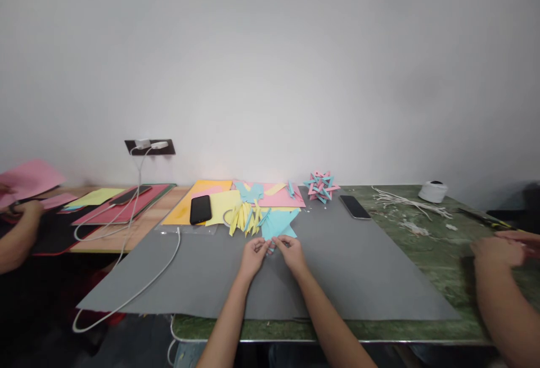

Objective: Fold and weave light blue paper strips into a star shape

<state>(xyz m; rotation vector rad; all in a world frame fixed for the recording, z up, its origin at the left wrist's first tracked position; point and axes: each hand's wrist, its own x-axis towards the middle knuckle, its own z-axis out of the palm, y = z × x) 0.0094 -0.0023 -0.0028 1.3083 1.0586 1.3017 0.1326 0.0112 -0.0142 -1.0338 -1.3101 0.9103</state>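
My left hand [255, 254] and my right hand [291, 251] meet above a grey sheet [337, 278]. The fingers of both are pinched together on a small piece of light-blue paper, mostly hidden by the fingertips. Just beyond them lie light-blue paper sheets [279, 223]. To the left of these is a pile of folded yellow paper strips [240, 219]. A pink and blue folded-paper star ball [322, 187] stands near the wall.
Behind lie a black phone [200, 210] and pink paper [280, 194]; another phone [355, 207] is to the right. A white cable [147, 286] crosses the left side. Co-workers' hands [500, 251] show at both edges. White cords [409, 202] lie on the green table [396, 233].
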